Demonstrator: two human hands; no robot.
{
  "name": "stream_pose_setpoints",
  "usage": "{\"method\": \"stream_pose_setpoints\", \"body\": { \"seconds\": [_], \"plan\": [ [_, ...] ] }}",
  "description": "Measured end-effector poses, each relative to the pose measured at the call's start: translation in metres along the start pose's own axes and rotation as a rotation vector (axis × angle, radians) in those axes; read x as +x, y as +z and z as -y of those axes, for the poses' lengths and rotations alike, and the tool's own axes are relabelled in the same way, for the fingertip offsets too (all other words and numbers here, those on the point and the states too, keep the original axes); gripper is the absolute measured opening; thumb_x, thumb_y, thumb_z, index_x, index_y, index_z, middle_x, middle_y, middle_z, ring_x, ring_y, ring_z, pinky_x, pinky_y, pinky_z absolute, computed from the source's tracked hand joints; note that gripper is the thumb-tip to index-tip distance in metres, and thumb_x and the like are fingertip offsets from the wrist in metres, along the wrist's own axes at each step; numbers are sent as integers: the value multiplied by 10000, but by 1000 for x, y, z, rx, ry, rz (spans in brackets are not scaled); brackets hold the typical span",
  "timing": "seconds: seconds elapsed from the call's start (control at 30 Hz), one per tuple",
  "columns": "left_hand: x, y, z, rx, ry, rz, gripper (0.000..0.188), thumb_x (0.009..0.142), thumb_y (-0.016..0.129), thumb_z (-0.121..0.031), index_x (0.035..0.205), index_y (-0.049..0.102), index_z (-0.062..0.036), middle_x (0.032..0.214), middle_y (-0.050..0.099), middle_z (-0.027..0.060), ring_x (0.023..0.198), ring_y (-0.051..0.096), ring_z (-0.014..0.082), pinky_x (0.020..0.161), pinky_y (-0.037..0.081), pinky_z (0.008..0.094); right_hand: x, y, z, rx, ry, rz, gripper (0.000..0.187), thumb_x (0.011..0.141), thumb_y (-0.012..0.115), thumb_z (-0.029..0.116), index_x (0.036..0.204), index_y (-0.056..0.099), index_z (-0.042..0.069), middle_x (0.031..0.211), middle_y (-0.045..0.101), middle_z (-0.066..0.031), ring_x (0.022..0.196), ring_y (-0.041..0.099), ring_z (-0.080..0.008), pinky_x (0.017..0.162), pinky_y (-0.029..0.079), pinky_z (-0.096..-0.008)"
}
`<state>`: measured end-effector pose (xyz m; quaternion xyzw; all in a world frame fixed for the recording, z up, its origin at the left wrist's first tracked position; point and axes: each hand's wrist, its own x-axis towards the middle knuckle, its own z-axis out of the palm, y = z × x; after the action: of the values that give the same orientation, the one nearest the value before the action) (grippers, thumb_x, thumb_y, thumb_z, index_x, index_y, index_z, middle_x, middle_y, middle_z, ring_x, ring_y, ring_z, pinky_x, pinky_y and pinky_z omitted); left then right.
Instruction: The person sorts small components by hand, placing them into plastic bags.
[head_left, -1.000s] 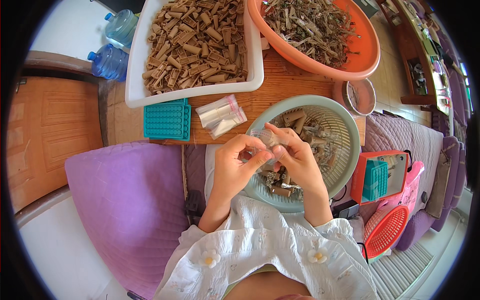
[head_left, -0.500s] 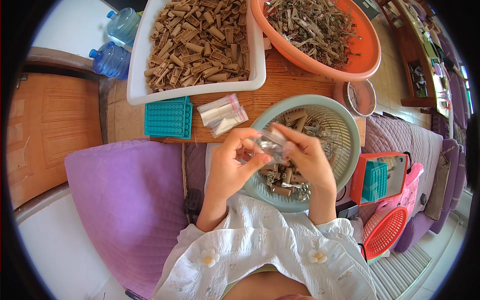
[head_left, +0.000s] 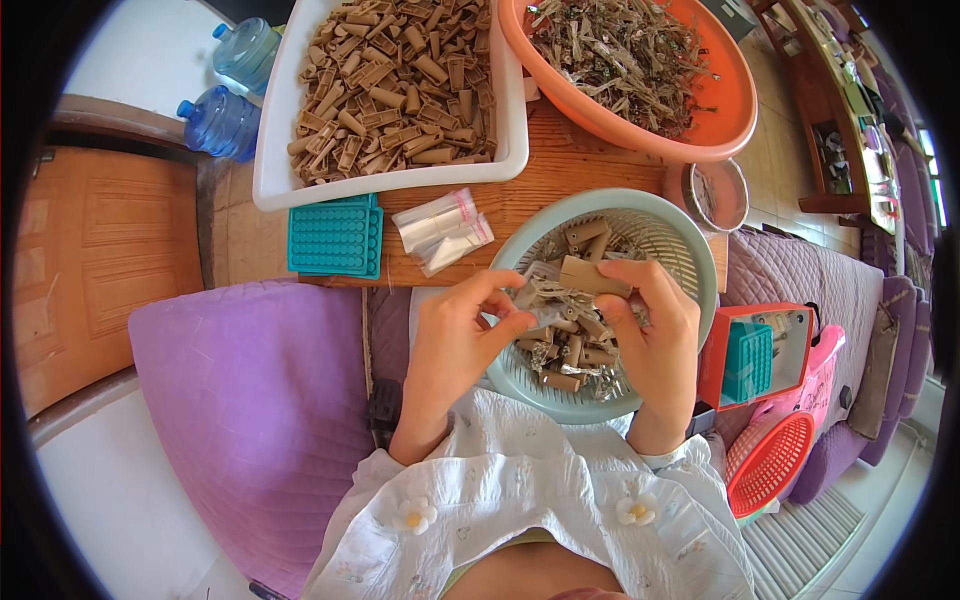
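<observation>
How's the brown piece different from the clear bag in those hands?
The brown piece is solid-coloured, while the clear bag is see-through. The brown piece looks stiff and rounded; the clear bag looks thin and crinkly. The right hand pinches the brown piece, the left hand the clear bag. Both are over the green basket.

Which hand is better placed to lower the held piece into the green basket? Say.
Probably the right hand: it pinches the tan piece over the green basket, while the left hand holds clear plastic.
</observation>
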<state>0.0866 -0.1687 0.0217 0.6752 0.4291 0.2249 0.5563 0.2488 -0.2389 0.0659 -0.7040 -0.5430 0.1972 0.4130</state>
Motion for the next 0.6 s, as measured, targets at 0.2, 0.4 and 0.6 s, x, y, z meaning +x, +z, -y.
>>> {"method": "stream_pose_setpoints", "body": {
  "seconds": [0.2,0.4,0.6],
  "plan": [
    [-1,5,8,-40,67,46,389,633,682,7,1009,603,-57,726,629,41,540,504,23,449,378,160,-1,4,1,98,130,177,192,724,594,17,915,571,17,746,560,-123,596,554,-242,538,441,-293],
    [-2,9,-3,14,84,66,382,601,722,-67,971,629,-74,717,630,41,449,395,32,403,327,189,1,4,-7,-9,87,287,183,739,590,70,915,584,18,753,569,-131,648,568,-280,596,452,-328],
    [-4,13,-8,63,69,128,320,673,665,-115,977,594,-42,814,624,133,629,593,260,551,463,294,8,8,-3,-26,172,323,154,730,605,92,859,578,12,742,555,-131,622,550,-285,582,440,-342]
  ]
}}
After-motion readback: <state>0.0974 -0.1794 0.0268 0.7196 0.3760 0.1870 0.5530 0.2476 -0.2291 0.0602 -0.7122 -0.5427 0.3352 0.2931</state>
